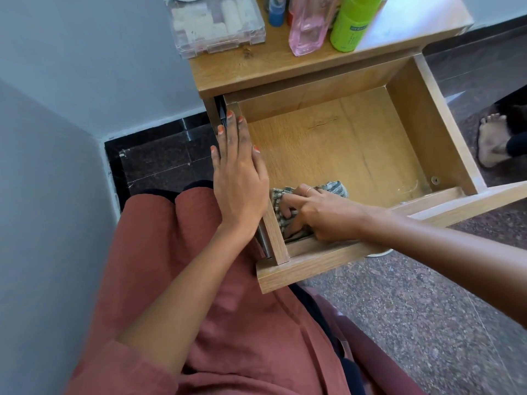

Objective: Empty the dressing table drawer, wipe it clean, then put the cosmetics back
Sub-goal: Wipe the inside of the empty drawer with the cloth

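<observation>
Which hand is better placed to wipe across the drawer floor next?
Right. The right hand grips the cloth inside the drawer, at its near left corner. The left hand lies flat on the drawer's side wall and holds nothing.

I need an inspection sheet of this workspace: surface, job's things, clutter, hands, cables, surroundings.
Surface: wooden table top carries a clear box, pink bottle and green bottle.
Job's things: drawer pulled out, no cosmetics seen inside; cloth in its near left corner.
Clutter: nothing seen.
Hands: left hand flat on the drawer's left side; right hand grips the cloth, fingers curled.
Cables: nothing seen.
Surroundings: grey wall, dark speckled floor, a bare foot right of the drawer.
</observation>
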`<control>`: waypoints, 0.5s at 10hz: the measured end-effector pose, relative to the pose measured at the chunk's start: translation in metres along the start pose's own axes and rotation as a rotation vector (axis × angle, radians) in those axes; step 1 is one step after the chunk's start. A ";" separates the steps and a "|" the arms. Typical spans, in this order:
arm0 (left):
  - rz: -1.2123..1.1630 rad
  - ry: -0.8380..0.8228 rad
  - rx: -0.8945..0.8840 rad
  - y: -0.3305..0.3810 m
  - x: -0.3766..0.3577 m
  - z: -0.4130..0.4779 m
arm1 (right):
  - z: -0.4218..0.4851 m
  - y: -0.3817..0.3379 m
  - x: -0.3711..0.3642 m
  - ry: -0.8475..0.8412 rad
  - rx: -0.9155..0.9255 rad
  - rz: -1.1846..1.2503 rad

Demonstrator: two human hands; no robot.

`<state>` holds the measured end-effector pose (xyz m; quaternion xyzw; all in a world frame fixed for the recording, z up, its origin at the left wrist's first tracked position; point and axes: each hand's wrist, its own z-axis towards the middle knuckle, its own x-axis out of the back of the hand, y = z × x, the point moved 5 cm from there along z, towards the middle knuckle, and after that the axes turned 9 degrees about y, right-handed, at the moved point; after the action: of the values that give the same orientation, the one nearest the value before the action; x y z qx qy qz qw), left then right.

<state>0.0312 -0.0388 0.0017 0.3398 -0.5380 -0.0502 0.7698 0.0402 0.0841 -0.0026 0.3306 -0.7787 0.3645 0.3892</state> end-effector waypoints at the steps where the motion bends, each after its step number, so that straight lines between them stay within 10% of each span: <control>1: 0.009 -0.006 -0.009 0.000 0.000 0.000 | -0.006 0.012 0.003 -0.012 -0.116 0.058; 5: -0.014 -0.002 -0.004 -0.001 0.000 0.001 | -0.079 0.128 0.010 -0.070 -0.535 0.077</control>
<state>0.0306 -0.0399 0.0019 0.3422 -0.5362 -0.0571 0.7695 -0.0385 0.2128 0.0003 0.1988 -0.8721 0.1490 0.4216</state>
